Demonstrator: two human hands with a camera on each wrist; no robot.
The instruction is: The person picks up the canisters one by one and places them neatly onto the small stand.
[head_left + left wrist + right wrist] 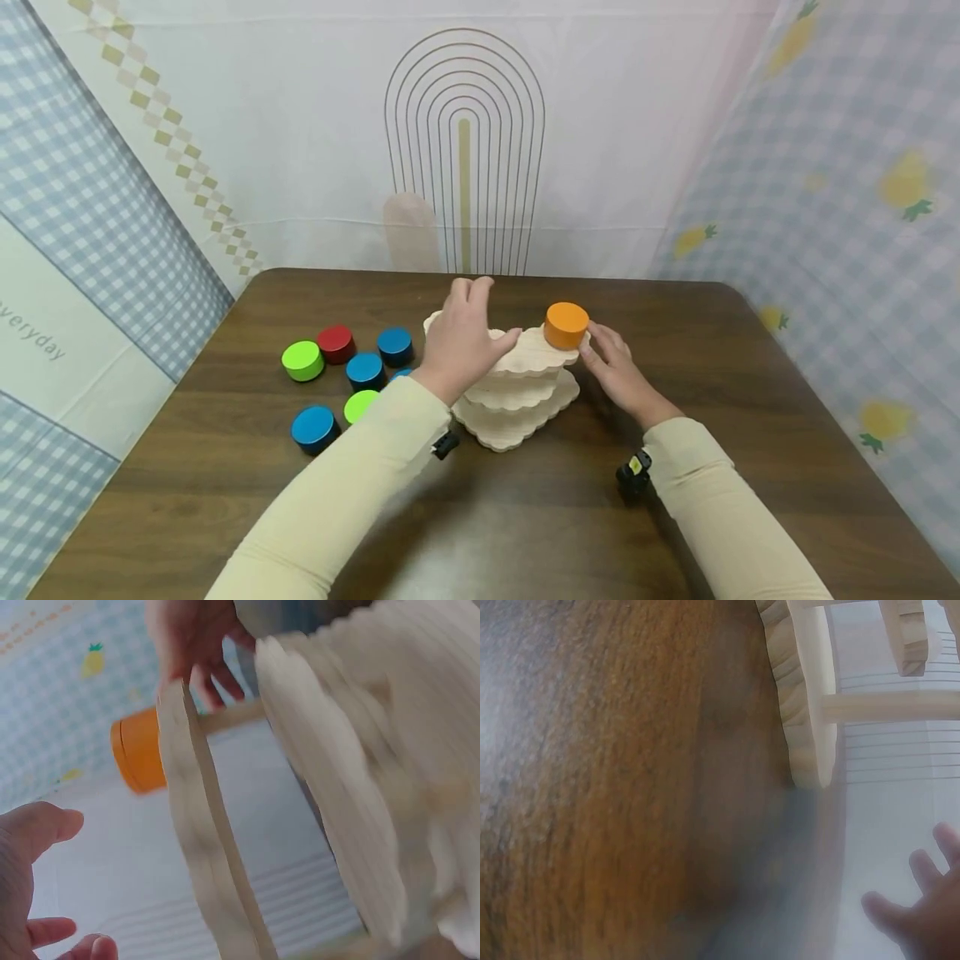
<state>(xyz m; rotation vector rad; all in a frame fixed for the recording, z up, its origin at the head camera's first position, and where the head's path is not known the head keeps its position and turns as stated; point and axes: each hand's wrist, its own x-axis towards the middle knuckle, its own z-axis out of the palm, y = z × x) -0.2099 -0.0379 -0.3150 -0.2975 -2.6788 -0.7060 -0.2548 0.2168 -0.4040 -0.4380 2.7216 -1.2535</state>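
Atop tiered scalloped wooden stand (517, 392), orange puck (566, 325), round, flat-topped

A dark brown wooden table (750, 400) carries a tiered wooden stand (517, 417) with scalloped edges near its centre; at nine o'clock from the stand lie coloured round blocks: one red (335, 342), two green (303, 360), several blue (313, 427), loosely clustered

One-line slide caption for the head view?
Left hand steadies a tiered wooden stand while right hand touches the orange disc.
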